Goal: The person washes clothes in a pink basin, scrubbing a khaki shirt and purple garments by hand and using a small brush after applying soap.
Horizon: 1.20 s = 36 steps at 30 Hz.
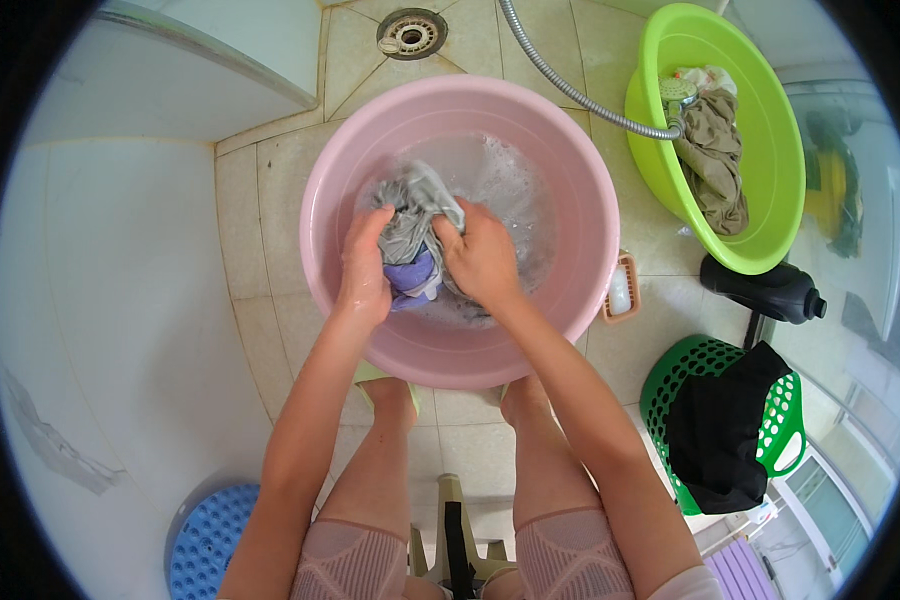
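Note:
A pink plastic basin [461, 366] with cloudy, sudsy water [521, 202] stands before me. In it I hold a wet, bunched grey and purple garment [412, 247]. My right hand [484, 251] grips the grey cloth from the right, its thumb pressed on a fold and its fingers curled out of sight. On the other side, my left hand [366, 259] holds the bundle's left edge with the thumb up. The left fingers are mostly hidden under the cloth. Purple fabric shows at the near side, between the two wrists.
A tilted lime-green basin [776, 172] holds brown cloth [712, 161] and a shower head [677, 91] on a metal hose [562, 86]. Right of the pink basin lie a soap dish [630, 289], a black bottle [765, 289] and a green basket [682, 367] with black cloth [720, 435]. A floor drain [412, 34] lies beyond.

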Motion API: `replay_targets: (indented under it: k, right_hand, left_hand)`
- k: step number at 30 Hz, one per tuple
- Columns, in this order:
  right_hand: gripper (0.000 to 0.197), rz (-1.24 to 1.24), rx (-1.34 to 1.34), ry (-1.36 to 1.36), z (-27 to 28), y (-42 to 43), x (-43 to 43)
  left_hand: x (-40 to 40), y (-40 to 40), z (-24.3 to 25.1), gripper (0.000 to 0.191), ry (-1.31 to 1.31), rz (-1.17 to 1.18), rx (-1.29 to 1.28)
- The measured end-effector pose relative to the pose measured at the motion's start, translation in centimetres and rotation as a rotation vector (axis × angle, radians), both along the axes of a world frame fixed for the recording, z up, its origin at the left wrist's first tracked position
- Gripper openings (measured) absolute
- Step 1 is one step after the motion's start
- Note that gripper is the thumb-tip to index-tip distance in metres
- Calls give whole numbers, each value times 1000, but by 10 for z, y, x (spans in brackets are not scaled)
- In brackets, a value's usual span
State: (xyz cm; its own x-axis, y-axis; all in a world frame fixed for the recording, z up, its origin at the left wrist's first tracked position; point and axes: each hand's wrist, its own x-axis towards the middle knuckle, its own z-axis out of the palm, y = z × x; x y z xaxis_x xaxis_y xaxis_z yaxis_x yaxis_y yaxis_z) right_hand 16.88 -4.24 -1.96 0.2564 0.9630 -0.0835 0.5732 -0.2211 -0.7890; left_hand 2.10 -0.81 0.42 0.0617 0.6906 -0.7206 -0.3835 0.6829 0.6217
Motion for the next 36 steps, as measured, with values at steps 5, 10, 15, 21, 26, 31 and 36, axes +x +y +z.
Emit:
replay_targets:
  k: [5, 10, 15, 21, 26, 31, 36]
  right_hand:
    - [28, 52, -51, 187, 18, -12, 28]
    - [33, -412, -281, 866, 42, -1, 55]
    - [32, -473, -353, 1278, 84, 10, 45]
    - [37, -543, -342, 1561, 80, 15, 62]
    - [45, -446, -291, 529, 39, 6, 82]
    - [87, -40, -267, -452, 9, -13, 52]
    - [89, 30, -321, -287, -27, 2, 45]
  left_hand:
    - [-24, 1, 14, 35, 216, -32, 225]
    - [-32, 1, 28, 49, 850, -292, 504]
    - [-24, 3, -2, 60, 1114, -654, 1121]
    - [-24, -4, 3, 31, 1087, -1339, 633]
    - [-24, 1, 57, 24, 1096, -1744, 504]
    - [8, 16, 33, 34, 1214, -1192, 1117]
    - [4, 18, -16, 44, 1283, -1181, 1209]
